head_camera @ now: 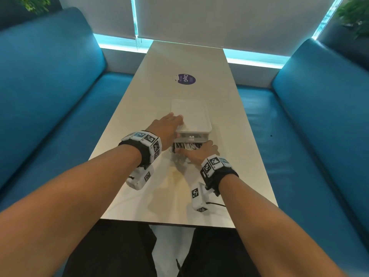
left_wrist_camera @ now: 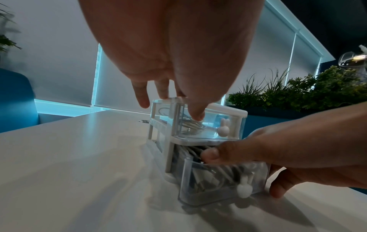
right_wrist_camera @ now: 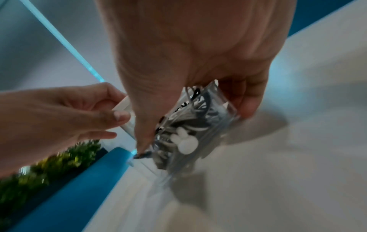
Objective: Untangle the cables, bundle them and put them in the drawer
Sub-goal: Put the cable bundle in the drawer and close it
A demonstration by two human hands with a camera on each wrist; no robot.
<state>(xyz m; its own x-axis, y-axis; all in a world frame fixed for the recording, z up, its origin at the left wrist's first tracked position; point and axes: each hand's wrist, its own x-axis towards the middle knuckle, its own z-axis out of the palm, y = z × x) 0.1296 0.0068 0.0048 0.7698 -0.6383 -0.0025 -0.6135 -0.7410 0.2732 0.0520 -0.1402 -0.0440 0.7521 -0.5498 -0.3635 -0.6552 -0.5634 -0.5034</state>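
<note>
A small clear drawer unit (head_camera: 191,114) with a white frame (left_wrist_camera: 228,111) stands in the middle of the table. My left hand (head_camera: 169,124) grips its near left top corner, fingers on the lid and thumb (left_wrist_camera: 195,113) on the upper drawer's front. The upper drawer is closed and holds a coiled white cable (left_wrist_camera: 192,127). My right hand (head_camera: 199,152) grips the lower drawer (left_wrist_camera: 218,188), thumb on its left rim and fingers at its right side. That drawer is pulled partly out and packed with black and white cables (right_wrist_camera: 190,119). A white bunny knob (right_wrist_camera: 186,144) sits on its front.
The pale table (head_camera: 179,56) carries a round purple sticker (head_camera: 186,79) beyond the unit. Blue sofas flank it on the left (head_camera: 50,76) and right (head_camera: 319,116). Potted plants (left_wrist_camera: 307,89) stand behind the right sofa. The table's near edge lies just below my wrists.
</note>
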